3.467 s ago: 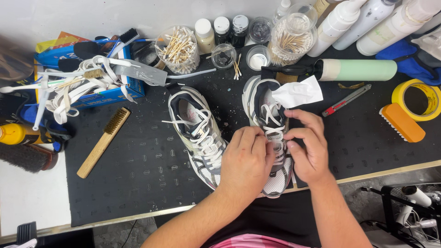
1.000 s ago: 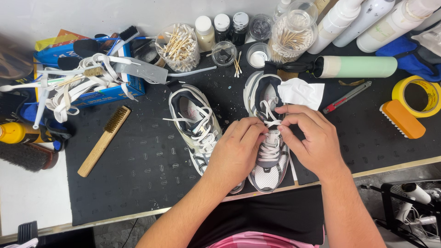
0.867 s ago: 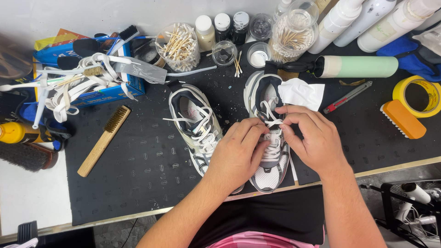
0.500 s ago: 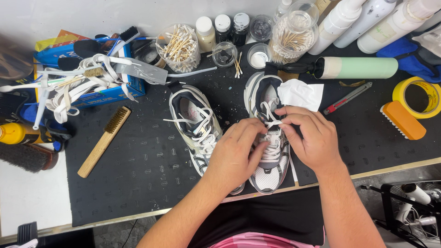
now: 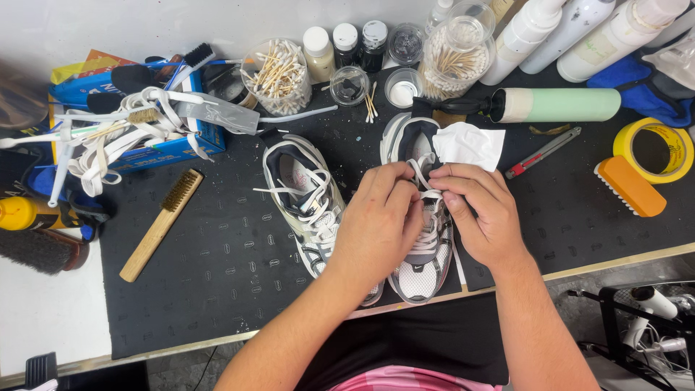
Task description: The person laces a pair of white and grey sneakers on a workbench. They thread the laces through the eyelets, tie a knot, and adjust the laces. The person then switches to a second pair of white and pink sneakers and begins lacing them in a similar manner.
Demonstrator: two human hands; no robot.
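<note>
Two white and grey sneakers lie on a black mat (image 5: 217, 261). My left hand (image 5: 376, 228) and my right hand (image 5: 481, 213) both pinch the white lace (image 5: 422, 179) of the right sneaker (image 5: 420, 271) near its upper eyelets. The hands cover most of that shoe's middle. The left sneaker (image 5: 300, 185) lies beside my left hand with its laces loose. A crumpled white tissue (image 5: 469, 145) rests at the right sneaker's heel.
A wooden brush (image 5: 161, 223) lies at left near a blue box (image 5: 156, 148) draped with white laces. Jars of cotton swabs (image 5: 279, 76), small bottles and spray bottles line the back. A green cylinder (image 5: 557, 105), yellow tape roll (image 5: 655, 150) and orange brush (image 5: 630, 187) sit right.
The right sneaker was shifted slightly and my hands moved up the shoe, from its toe end towards the upper eyelets. Over the last second they barely moved.
</note>
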